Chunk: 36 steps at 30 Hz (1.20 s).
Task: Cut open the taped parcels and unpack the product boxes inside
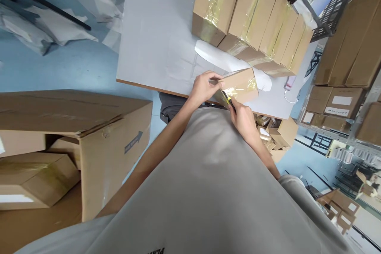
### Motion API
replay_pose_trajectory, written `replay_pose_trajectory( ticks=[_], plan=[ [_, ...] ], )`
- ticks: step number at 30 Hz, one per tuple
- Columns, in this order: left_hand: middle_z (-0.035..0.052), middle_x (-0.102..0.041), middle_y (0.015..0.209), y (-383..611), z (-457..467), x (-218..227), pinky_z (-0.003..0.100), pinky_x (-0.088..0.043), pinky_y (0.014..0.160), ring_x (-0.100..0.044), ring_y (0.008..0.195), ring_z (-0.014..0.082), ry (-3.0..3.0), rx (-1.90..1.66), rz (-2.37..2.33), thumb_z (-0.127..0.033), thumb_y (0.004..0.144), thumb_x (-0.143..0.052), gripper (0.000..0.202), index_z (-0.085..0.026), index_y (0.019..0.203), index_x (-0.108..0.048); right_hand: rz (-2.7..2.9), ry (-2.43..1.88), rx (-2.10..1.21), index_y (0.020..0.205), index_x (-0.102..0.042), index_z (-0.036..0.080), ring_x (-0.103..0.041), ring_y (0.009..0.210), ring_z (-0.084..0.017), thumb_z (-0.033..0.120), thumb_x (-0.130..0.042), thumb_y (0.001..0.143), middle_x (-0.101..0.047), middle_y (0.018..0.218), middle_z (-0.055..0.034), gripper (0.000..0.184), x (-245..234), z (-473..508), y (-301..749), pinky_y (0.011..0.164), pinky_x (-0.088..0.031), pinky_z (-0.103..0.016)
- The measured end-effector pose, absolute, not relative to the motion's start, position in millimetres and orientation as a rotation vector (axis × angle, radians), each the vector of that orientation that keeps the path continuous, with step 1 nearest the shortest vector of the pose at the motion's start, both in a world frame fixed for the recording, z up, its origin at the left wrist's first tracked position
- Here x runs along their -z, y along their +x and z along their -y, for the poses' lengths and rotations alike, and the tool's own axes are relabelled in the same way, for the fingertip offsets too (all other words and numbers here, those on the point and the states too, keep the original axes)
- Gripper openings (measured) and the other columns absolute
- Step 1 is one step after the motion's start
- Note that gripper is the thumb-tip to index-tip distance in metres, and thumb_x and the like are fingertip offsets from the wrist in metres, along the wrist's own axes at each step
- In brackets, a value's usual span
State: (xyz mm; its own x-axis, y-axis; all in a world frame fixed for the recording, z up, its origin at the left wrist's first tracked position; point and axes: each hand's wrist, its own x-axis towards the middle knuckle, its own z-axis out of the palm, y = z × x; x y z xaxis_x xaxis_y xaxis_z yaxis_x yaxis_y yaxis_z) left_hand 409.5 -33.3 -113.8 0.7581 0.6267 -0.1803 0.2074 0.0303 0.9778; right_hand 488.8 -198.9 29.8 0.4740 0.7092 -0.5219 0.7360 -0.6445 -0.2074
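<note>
A small cardboard box (241,83) with shiny clear tape lies at the front edge of the grey table (160,35). My left hand (204,87) grips its left end, thumb and fingers closed on the cardboard. In my right hand (244,121) is a yellow and black utility knife (228,101), its tip at the left part of the box, close to my left fingers. Whether the blade is in the tape I cannot make out. Behind the box, a white roll (220,57) lies slantwise on the table.
Several taped cartons (251,12) stand in a row at the table's back right, beside a black crate (337,8). At my left is a large open carton (116,158) holding boxes. An open box of scraps (279,135) sits below the table's right edge. Shelved cartons (342,101) stand far right.
</note>
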Motion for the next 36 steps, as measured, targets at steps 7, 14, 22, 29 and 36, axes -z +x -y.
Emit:
replay_pose_trajectory(
  ticks=[7, 14, 22, 29, 36],
  plan=[
    [0.0074, -0.084, 0.122, 411, 42, 111, 0.036, -0.072, 0.090, -0.080, 0.110, 0.0265, 1.515, -0.353, -0.729, -0.030, 0.092, -0.079, 0.025, -0.022, 0.114, -0.088, -1.103, 2.528, 0.861, 0.165, -0.058, 0.019, -0.084, 0.100, -0.035, 0.023, -0.040, 0.119, -0.086, 0.119, -0.0209, 0.050, -36, 186, 472, 0.087, -0.062, -0.041],
    [0.0066, -0.083, 0.124, 412, 50, 111, 0.035, -0.073, 0.093, -0.079, 0.112, 0.0251, 1.530, -0.353, -0.779, -0.027, 0.095, -0.076, 0.025, -0.022, 0.117, -0.087, -1.060, 2.434, 0.871, 0.170, -0.054, 0.018, -0.085, 0.106, -0.039, 0.018, -0.040, 0.118, -0.084, 0.122, -0.0253, 0.053, -37, 188, 470, 0.090, -0.064, -0.044],
    [0.0057, -0.083, 0.122, 407, 66, 110, 0.036, -0.074, 0.098, -0.081, 0.111, 0.0230, 1.499, -0.429, -0.862, -0.025, 0.095, -0.076, 0.019, -0.021, 0.111, -0.086, -1.102, 2.241, 0.893, 0.168, -0.050, 0.016, -0.086, 0.112, -0.029, 0.011, -0.039, 0.117, -0.082, 0.126, -0.0214, 0.052, -45, 189, 471, 0.093, -0.065, -0.033],
    [0.0073, -0.084, 0.116, 408, 72, 117, 0.037, -0.074, 0.097, -0.081, 0.110, 0.0241, 1.555, -0.529, -0.954, -0.032, 0.098, -0.079, 0.018, -0.021, 0.110, -0.087, -1.177, 2.133, 0.943, 0.175, -0.040, 0.012, -0.086, 0.111, -0.028, 0.006, -0.040, 0.114, -0.084, 0.122, -0.0222, 0.062, -47, 213, 477, 0.093, -0.065, -0.033],
    [0.0116, -0.082, 0.123, 405, 79, 126, 0.035, -0.074, 0.092, -0.081, 0.117, 0.0266, 1.596, -0.595, -0.988, -0.058, 0.105, -0.078, 0.040, -0.020, 0.117, -0.085, -1.330, 2.310, 0.947, 0.174, -0.049, 0.017, -0.086, 0.104, -0.030, 0.020, -0.040, 0.120, -0.086, 0.121, -0.0183, 0.055, -56, 252, 502, 0.092, -0.063, -0.035]
  ],
)
